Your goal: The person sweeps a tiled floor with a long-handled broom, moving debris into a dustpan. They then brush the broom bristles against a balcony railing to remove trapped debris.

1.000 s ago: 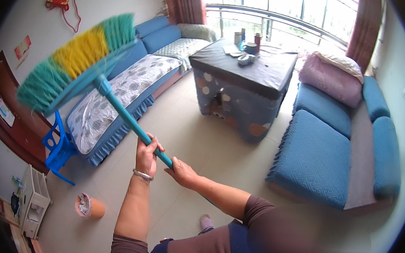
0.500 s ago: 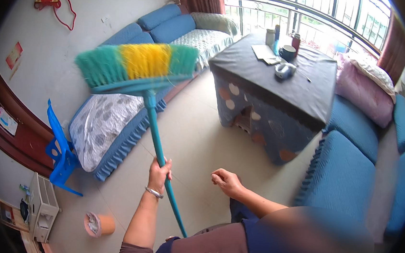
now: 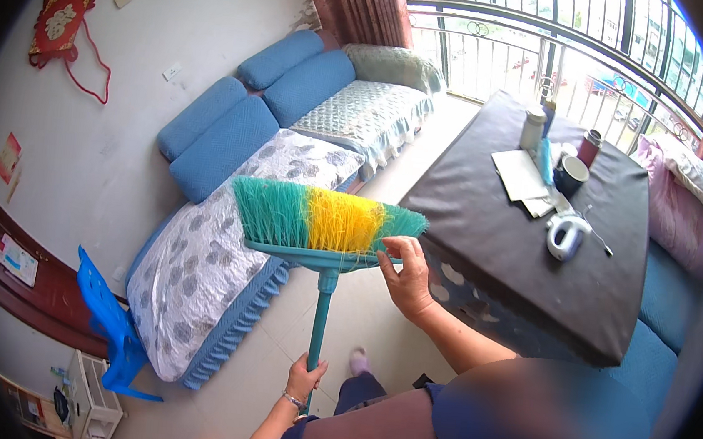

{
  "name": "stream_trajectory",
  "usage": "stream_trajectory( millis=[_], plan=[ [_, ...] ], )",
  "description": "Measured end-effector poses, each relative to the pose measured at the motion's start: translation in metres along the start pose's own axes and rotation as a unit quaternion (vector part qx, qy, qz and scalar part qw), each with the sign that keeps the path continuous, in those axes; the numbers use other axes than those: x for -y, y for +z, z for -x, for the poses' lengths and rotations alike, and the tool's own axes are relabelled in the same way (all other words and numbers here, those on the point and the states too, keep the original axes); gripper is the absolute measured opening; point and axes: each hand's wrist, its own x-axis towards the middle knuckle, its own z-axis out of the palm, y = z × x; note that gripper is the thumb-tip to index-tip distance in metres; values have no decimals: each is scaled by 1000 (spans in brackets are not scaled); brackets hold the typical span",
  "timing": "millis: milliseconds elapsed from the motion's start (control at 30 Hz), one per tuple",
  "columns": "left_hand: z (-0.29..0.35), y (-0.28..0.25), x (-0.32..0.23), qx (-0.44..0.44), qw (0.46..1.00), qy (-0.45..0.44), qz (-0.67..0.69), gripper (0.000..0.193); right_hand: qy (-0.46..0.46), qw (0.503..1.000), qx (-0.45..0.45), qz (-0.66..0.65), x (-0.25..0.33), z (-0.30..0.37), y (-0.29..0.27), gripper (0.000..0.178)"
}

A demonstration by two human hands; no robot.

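Observation:
A broom stands upside down in front of me, its green and yellow bristles pointing up. My left hand is wrapped round the green handle, well below the brush head. At the right end of the head, my right hand is bent with thumb and fingertips close together against the bristles and the head's edge. Whatever is between those fingertips is too small to make out. Thin stray strands hang about the bristles.
To the right is a table with a dark cover, bearing a mug, bottles, papers and a white hand-held appliance. A sofa runs along the left, with a blue plastic chair beside it. A barred window lies beyond.
The broom head has come lower, nearer and to the right, and the left hand has dropped with the handle. My right hand has moved up to the bristles. The view has shifted.

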Motion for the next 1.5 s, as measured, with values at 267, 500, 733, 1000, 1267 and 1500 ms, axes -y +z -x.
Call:
stream_trajectory(
  millis=[267, 500, 733, 1000, 1267, 1500],
  plan=[
    [-224, -52, -116, 68, 991, 88, -71, 21, 88, 995, 32, 37, -94, -93, 130, 17],
    [-415, -32, -244, 182, 972, 127, -82, 29, 179, 983, 25, 30, -159, -178, 180, 13],
    [-583, 55, -358, 296, 948, 106, -37, 27, 215, 972, -91, 0, -278, -284, 195, 13],
    [-744, 160, -473, 329, 932, 115, -96, 21, 218, 964, -140, 67, -382, -436, 173, 13],
    [-907, 299, -560, 382, 908, 164, -59, 21, 176, 962, -150, 144, -506, -603, 142, 13],
    [-1038, 426, -644, 371, 895, 244, -49, 19, 196, 957, -137, 163, -600, -732, 100, 14]
  ],
)
